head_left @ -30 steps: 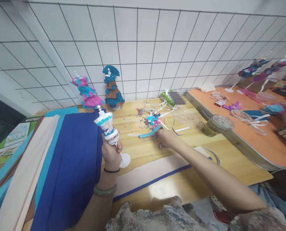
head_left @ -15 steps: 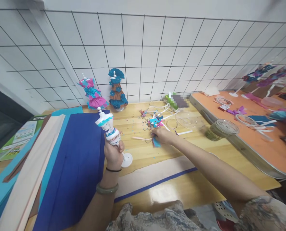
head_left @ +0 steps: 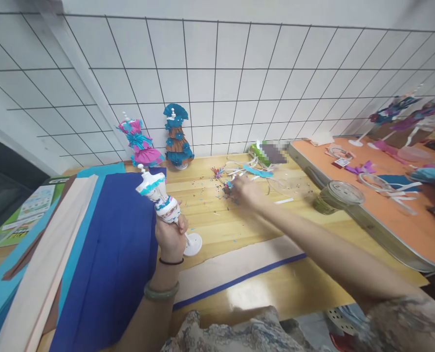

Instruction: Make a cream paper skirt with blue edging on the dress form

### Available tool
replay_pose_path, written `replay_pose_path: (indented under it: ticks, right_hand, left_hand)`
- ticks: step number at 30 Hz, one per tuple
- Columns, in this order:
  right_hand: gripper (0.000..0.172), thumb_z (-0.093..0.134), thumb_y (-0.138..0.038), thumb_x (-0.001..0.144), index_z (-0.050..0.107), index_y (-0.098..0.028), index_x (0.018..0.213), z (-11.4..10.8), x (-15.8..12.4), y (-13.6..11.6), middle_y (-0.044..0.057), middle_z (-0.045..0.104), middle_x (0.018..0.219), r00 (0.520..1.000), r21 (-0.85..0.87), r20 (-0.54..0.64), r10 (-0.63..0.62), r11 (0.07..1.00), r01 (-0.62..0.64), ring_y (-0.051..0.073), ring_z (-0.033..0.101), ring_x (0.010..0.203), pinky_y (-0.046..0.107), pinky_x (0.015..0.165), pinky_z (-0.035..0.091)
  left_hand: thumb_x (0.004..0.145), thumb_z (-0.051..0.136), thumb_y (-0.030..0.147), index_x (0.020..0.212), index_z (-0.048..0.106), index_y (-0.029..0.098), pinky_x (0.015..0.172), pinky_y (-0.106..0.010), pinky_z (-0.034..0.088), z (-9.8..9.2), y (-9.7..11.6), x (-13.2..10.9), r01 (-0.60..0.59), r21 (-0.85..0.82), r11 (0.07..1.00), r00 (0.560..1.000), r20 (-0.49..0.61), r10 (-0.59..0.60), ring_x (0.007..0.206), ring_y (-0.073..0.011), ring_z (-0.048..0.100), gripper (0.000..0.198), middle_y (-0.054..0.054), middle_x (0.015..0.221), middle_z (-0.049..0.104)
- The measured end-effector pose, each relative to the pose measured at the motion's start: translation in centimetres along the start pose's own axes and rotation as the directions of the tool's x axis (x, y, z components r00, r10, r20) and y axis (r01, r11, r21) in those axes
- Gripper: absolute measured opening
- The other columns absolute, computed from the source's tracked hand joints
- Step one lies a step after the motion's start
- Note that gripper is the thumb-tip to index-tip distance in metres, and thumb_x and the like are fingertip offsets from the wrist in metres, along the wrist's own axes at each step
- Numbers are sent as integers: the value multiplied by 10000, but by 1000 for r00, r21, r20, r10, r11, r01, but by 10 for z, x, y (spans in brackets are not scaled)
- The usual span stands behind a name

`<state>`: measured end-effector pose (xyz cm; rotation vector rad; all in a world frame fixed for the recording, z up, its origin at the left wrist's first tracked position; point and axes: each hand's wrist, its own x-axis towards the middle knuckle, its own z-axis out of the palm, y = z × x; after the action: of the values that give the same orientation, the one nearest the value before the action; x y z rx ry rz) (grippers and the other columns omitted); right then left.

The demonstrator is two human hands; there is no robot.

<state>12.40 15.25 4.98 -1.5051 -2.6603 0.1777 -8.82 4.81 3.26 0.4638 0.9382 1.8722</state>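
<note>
White mannequin (head_left: 158, 198) is leaning left over the wooden table (head_left: 213, 230), beside the dark blue paper (head_left: 107, 254), with the left hand (head_left: 171, 238) gripping its stand below the torso. The right hand (head_left: 247, 193) is showing blurred at the paper scraps (head_left: 226, 188); whether it is grasping any, I cannot tell. Two dressed figures (head_left: 179, 139) are standing near the tiled wall (head_left: 232, 93).

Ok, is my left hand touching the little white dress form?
Touching. The head view shows your left hand closed around the white dress form, gripping it just below its torso.
</note>
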Motion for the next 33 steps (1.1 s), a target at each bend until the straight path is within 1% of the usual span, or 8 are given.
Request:
replay_pose_path:
  ticks: [3,6,13,16,20,26,29,33]
  right_hand:
    - [360,406,-302,926,538,-337,1259,41,-24,-51,-37,500,1362,963,71,64,-263,963,259,213,400,1282,373,1074,320]
    - [389,472,-320,898,508,-364,1282,65,-24,-58,-67,470,1386,946,91,69,-318,946,311,210,410,1282,377,1079,328]
    - [331,541,-315,892,530,-155,1181,27,32,53,85,565,1174,988,-8,-152,-36,999,35,202,589,986,410,820,508]
    - [312,513,-293,906,539,-138,1176,16,38,65,113,562,1187,976,-13,-215,-23,1000,21,219,571,1023,426,854,485]
    - [313,398,-201,917,593,-81,1131,37,28,15,199,603,1149,969,11,-178,-170,985,175,281,481,1145,481,963,343]
    - [427,381,-375,934,473,-231,1325,91,21,-89,41,444,1419,847,98,-21,-531,842,531,172,300,1343,359,1093,185]
    - [510,362,-455,929,399,-222,1381,99,42,-90,32,360,1474,855,122,13,-519,849,513,163,260,1370,333,1113,160]
    - [587,254,-409,959,327,-15,1388,84,74,-46,233,293,1466,968,106,-30,-250,962,251,299,220,1378,504,1092,140]
  left_hand:
    - [818,410,419,812,622,133,341,-192,189,-2,0,1,-22,-11,1000,1000,6,22,289,-75,277,356,39,339,393]
    - [805,431,441,800,616,137,339,-189,190,-4,0,2,-39,-9,999,999,-5,39,288,-74,286,355,43,339,391]
    - [820,404,406,788,608,139,327,-189,189,-2,2,3,-22,-6,1000,999,-28,22,278,-79,279,337,46,325,379]
    - [822,397,391,791,609,138,325,-188,184,-1,3,2,-14,-12,1000,1000,-26,13,280,-77,274,332,42,330,386]
    - [803,427,391,787,612,134,333,-187,182,-1,3,0,-19,-18,1000,1000,-15,19,279,-72,270,316,43,333,384]
    - [826,391,377,775,618,136,340,-197,193,-4,5,2,-49,-18,999,998,-30,49,282,-77,282,335,34,334,388]
    - [843,364,382,765,618,134,338,-199,185,-5,7,4,-64,-18,998,996,-55,63,280,-78,275,363,33,330,381]
    - [846,348,383,769,613,137,338,-194,177,-5,8,5,-54,-16,998,995,-84,52,283,-76,263,370,38,332,375]
